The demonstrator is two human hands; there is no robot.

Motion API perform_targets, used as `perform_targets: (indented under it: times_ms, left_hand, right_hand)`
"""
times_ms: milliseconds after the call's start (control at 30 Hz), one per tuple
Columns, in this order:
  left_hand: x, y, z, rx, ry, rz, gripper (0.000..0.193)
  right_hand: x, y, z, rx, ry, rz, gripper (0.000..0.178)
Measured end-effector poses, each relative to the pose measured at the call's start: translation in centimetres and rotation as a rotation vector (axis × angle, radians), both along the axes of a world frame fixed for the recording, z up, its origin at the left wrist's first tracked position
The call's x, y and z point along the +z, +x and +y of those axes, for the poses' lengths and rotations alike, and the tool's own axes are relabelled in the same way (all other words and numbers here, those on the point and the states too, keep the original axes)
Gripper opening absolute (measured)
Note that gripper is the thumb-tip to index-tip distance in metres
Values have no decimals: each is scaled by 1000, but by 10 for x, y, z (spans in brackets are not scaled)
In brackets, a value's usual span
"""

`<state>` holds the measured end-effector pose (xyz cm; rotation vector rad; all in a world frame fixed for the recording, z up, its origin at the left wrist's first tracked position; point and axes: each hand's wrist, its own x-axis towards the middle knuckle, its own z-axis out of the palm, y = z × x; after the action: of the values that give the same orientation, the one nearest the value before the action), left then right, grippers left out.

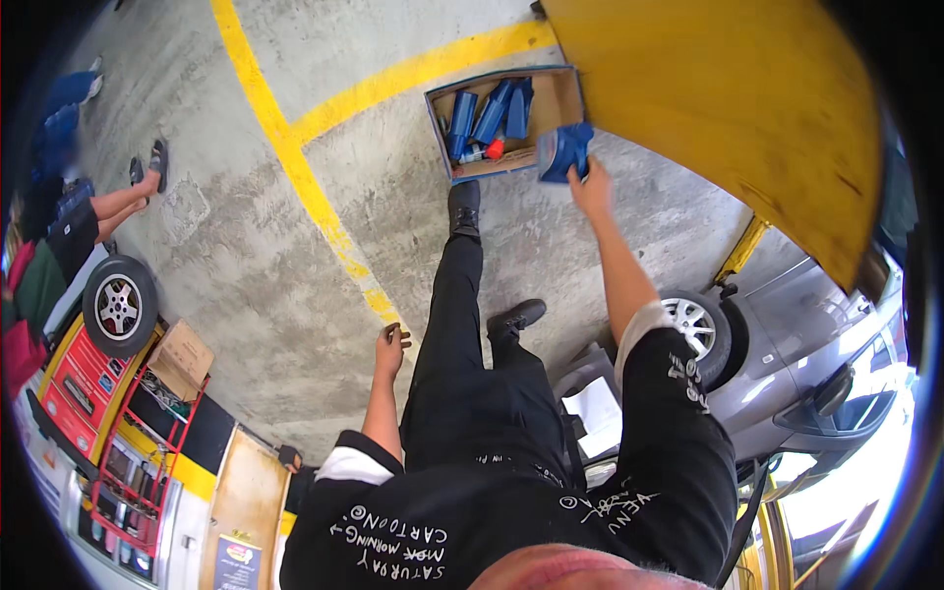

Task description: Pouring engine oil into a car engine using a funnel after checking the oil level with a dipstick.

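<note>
The right hand [592, 187] was stretched far forward with its fingers closed around a blue bottle [564, 150], held right at the near right corner of the open cardboard box [560, 98] on the concrete floor [256, 246]. The box (holding about 3 more blue bottles, long axes pointing away) lay just left of the held bottle. The left hand [390, 344] hung well back beside the thigh, empty, fingers seemingly loosely curled.
</note>
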<state>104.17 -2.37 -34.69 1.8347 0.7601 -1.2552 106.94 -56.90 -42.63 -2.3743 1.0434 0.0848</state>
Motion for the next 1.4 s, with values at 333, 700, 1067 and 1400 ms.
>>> perform_targets:
  times_ms: [333, 700, 1067, 1400]
  left_hand:
    - [-13, 58, 0, 2, 163, 121, 37]
    - [4, 72, -101, -324, -257, 12, 35]
    - [105, -4, -70, -1119, -308, -97, 40]
    - [83, -218, -75, -2163, -417, -117, 40]
  right_hand:
    - [-228, 78, -47, -327, -49, 350, 41]
    - [-107, -120, 94, -306, 276, 292, 27]
    - [350, -349, 312, -503, 316, -435, 27]
    - [340, -821, 680, -1833, 72, -235, 45]
